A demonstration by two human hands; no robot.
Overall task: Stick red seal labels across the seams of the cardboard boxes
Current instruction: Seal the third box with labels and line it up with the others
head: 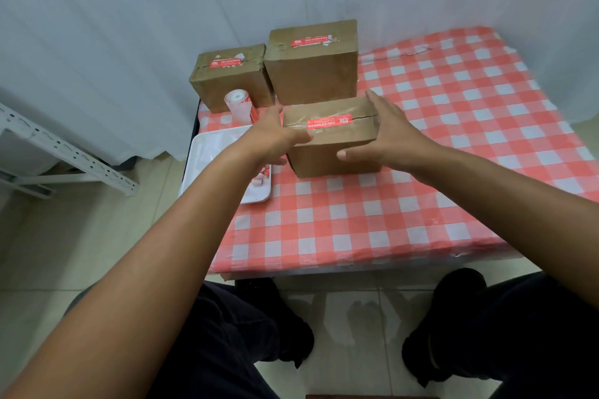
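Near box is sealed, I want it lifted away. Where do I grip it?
Grip the near box by its two short ends, one hand from each side; the left hand and right hand flank them already. It looks too wide for one hand.

The left hand [275, 136] is covering the near left corner of the front box [330, 136], so whether it is touching there cannot be told. Print on that box's red label [329, 122] is reading too small. Left of the box, the forearm is hiding part of the white tray [207, 155], and the label roll [240, 105] is showing only partly behind the hand.
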